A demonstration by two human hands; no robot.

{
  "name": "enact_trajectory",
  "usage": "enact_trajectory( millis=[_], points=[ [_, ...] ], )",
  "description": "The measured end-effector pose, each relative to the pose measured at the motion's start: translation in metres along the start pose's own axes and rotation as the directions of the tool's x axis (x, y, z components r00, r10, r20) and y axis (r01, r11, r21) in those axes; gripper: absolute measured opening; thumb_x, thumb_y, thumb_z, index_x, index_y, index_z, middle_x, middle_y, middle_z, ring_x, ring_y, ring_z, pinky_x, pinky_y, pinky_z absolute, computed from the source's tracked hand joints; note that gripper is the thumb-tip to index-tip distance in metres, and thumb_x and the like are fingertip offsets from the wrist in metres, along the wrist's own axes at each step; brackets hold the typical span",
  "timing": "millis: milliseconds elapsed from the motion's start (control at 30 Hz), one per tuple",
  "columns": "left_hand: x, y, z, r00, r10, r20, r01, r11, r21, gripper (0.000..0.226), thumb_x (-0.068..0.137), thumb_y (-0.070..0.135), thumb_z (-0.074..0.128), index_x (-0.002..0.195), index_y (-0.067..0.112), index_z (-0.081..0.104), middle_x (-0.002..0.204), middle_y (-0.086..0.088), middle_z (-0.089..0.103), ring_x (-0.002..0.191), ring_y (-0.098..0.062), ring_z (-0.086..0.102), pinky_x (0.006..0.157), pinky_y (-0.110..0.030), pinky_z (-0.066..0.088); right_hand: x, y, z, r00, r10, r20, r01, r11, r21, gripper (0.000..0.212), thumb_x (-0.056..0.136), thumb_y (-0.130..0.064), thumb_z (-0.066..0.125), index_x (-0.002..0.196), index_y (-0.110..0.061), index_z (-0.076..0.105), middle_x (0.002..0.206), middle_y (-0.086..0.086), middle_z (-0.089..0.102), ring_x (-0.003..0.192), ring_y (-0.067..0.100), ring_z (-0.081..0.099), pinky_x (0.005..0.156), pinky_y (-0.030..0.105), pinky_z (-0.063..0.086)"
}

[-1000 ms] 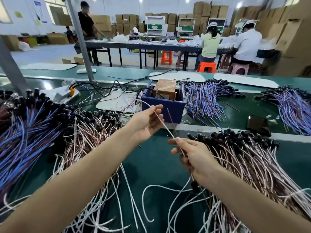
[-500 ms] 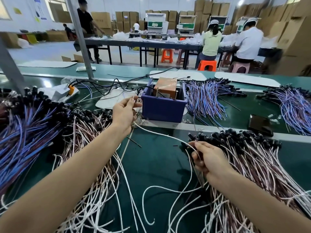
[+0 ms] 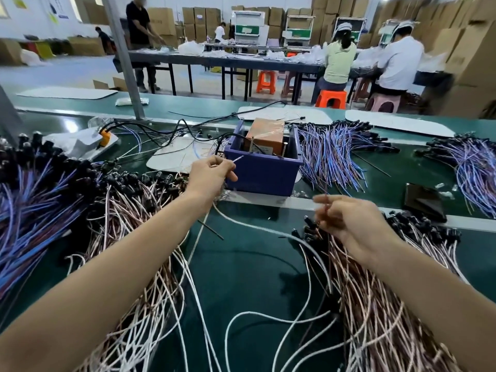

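Note:
My left hand (image 3: pixel 208 174) pinches the end of a white wire (image 3: pixel 257 229) just left of the blue bin (image 3: pixel 261 174); the wire's tip pokes out past my fingers and the rest trails down across the green table. My right hand (image 3: pixel 349 221) is blurred, fingers curled around a thin dark wire (image 3: pixel 325 196) above the pile of brown-and-white wires with black connectors (image 3: pixel 375 285). A second brown-and-white pile (image 3: pixel 139 237) lies under my left forearm.
The blue bin holds an orange-brown box (image 3: pixel 267 135). Blue-purple wire bundles lie at left (image 3: pixel 32 210), behind the bin (image 3: pixel 332 154) and far right (image 3: pixel 475 167). A dark phone (image 3: pixel 424 201) lies at right. People work at tables behind.
My left hand moved left, then rose toward the blue bin with the white wire. My right hand dropped to the connector pile and now lifts a thin dark wire.

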State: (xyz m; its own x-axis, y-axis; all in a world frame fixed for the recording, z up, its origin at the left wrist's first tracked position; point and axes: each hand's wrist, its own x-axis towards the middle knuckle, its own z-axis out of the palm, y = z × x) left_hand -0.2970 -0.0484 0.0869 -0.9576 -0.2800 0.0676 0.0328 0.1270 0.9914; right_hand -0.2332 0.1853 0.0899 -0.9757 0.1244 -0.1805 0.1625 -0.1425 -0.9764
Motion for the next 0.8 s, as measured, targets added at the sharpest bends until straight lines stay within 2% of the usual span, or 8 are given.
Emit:
enact_trajectory(
  millis=[67, 133, 200, 300, 467, 600, 700, 800],
  points=[
    [0.009, 0.001, 0.006, 0.997, 0.077, -0.015, -0.075, 0.993, 0.092, 0.017, 0.089, 0.019, 0.063, 0.072, 0.015, 0.062, 0.049, 0.006, 0.062, 0.036, -0.001, 0.039, 0.047, -0.024, 0.032, 0.017, -0.009, 0.007, 0.999, -0.009, -0.035, 0.009, 1.000, -0.009, 0.025, 0.091, 0.001, 0.045, 0.086, -0.003, 0.069, 0.063, 0.002, 0.055, 0.046, 0.006, 0.046, 0.036, 0.014, 0.034],
    [0.020, 0.003, 0.012, 0.990, 0.138, -0.025, -0.134, 0.983, 0.124, 0.020, 0.088, 0.021, 0.064, 0.068, 0.017, 0.062, 0.049, 0.008, 0.062, 0.040, -0.001, 0.041, 0.054, -0.026, 0.034, 0.037, -0.012, 0.020, 0.994, -0.056, -0.089, 0.050, 0.996, -0.079, 0.020, 0.094, -0.011, 0.054, 0.084, -0.008, 0.071, 0.058, -0.002, 0.046, 0.042, 0.005, 0.034, 0.033, 0.015, 0.025],
    [0.029, 0.003, 0.017, 0.983, 0.172, -0.059, -0.163, 0.977, 0.134, 0.023, 0.088, 0.023, 0.064, 0.066, 0.019, 0.060, 0.050, 0.008, 0.064, 0.048, -0.003, 0.045, 0.061, -0.026, 0.037, 0.053, -0.010, 0.034, 0.991, -0.090, -0.101, 0.078, 0.990, -0.117, 0.018, 0.094, -0.018, 0.059, 0.085, -0.010, 0.072, 0.057, -0.003, 0.038, 0.042, 0.007, 0.027, 0.033, 0.016, 0.021],
    [0.040, -0.007, 0.020, 0.977, 0.198, -0.077, -0.187, 0.973, 0.134, 0.023, 0.089, 0.022, 0.063, 0.067, 0.019, 0.060, 0.056, 0.006, 0.066, 0.048, 0.002, 0.048, 0.067, -0.026, 0.041, 0.075, -0.002, 0.053, 0.986, -0.114, -0.118, 0.097, 0.986, -0.137, 0.023, 0.097, -0.022, 0.056, 0.083, -0.011, 0.071, 0.054, -0.003, 0.030, 0.043, 0.010, 0.023, 0.034, 0.018, 0.019],
    [0.050, -0.019, 0.020, 0.988, 0.144, -0.055, -0.139, 0.987, 0.081, 0.022, 0.091, 0.017, 0.062, 0.069, 0.016, 0.060, 0.061, 0.003, 0.067, 0.039, 0.004, 0.045, 0.055, -0.024, 0.036, 0.102, 0.009, 0.069, 0.982, -0.156, -0.108, 0.126, 0.962, -0.243, 0.035, 0.097, -0.030, 0.053, 0.072, -0.015, 0.071, 0.035, -0.011, 0.030, 0.035, 0.009, 0.026, 0.041, 0.022, 0.022],
    [0.055, -0.024, 0.016, 0.987, 0.144, -0.067, -0.138, 0.987, 0.083, 0.021, 0.094, 0.017, 0.058, 0.073, 0.019, 0.060, 0.066, 0.004, 0.070, 0.051, -0.003, 0.050, 0.063, -0.026, 0.042, 0.110, 0.015, 0.076, 0.984, -0.160, -0.079, 0.133, 0.955, -0.267, 0.035, 0.097, -0.030, 0.053, 0.071, -0.014, 0.071, 0.035, -0.014, 0.030, 0.034, 0.007, 0.028, 0.040, 0.022, 0.024],
    [0.054, -0.025, 0.015, 0.987, 0.155, -0.044, -0.151, 0.985, 0.089, 0.020, 0.095, 0.015, 0.055, 0.077, 0.019, 0.060, 0.073, 0.001, 0.072, 0.050, -0.005, 0.049, 0.058, -0.025, 0.042, 0.111, 0.014, 0.075, 0.985, -0.162, -0.056, 0.143, 0.959, -0.246, 0.035, 0.096, -0.029, 0.054, 0.070, -0.013, 0.071, 0.037, -0.013, 0.029, 0.033, 0.006, 0.025, 0.037, 0.019, 0.024],
    [0.050, -0.025, 0.017, 0.983, 0.185, -0.016, -0.182, 0.978, 0.097, 0.017, 0.095, 0.014, 0.055, 0.079, 0.020, 0.059, 0.075, -0.001, 0.073, 0.048, -0.004, 0.052, 0.051, -0.019, 0.043, 0.109, 0.013, 0.071, 0.987, -0.156, -0.036, 0.144, 0.964, -0.223, 0.034, 0.097, -0.027, 0.054, 0.071, -0.011, 0.071, 0.038, -0.011, 0.027, 0.034, 0.007, 0.024, 0.035, 0.016, 0.022]
  ],
)
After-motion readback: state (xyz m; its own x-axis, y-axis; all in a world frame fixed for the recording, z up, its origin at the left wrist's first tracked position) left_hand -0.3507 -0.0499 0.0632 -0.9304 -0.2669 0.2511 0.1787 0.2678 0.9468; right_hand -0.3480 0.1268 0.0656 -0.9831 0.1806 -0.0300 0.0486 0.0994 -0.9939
